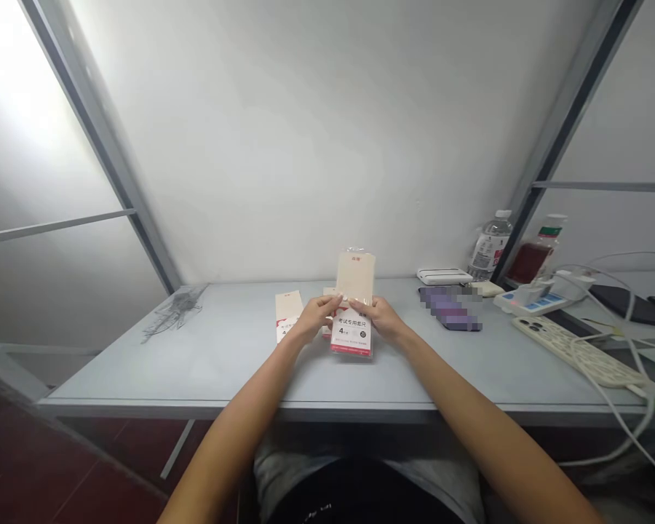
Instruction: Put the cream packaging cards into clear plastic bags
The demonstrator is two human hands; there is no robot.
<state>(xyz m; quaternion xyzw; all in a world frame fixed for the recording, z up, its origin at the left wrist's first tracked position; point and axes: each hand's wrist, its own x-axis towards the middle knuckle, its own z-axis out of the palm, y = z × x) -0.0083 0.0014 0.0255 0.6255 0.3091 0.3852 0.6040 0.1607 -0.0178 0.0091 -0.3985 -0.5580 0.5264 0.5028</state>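
Both hands are on the packet [351, 336] at mid-tabletop [196, 364]. The left hand [314, 317] and right hand [383, 319] pinch its sides with their fingertips. Its white, red-trimmed label reads "考试专用套尺" and a bold "4", cream card rising above. A second flat packet [287, 314] lies just left. A power strip [584, 353] crowds the right edge.

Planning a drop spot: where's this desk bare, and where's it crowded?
Bare: front strip of the desk, from the near edge to the left hand and right hand on the held packet. Also bare between the crumpled wrap and the flat packet. Crowded: right side, with phone, power bank and power strip.
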